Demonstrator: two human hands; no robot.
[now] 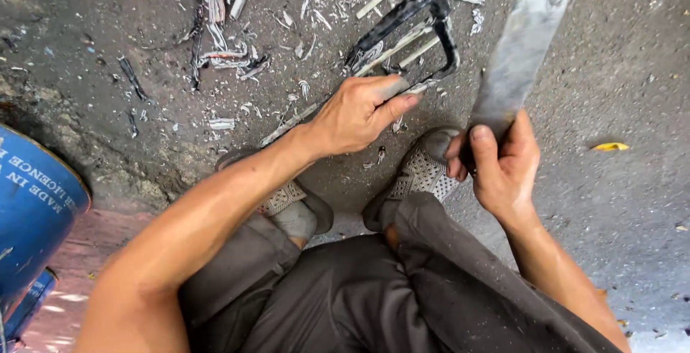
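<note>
Grey blade of a cleaver (516,54) raised upper right, right hand (501,162) wrapped shut on its handle. Left hand (357,113) pins black-sheathed cable loop (420,22) at centre top; stripped shavings (226,54) litter the concrete floor (618,72), sheath partly remaining.

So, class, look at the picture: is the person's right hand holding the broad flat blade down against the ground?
No: the right hand grips the blade raised in the air, while the left hand presses the black frame down.

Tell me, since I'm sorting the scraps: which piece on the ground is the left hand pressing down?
The left hand presses the bent black loop, the big frame-shaped piece; the other scraps lie loose and untouched farther left.
</note>
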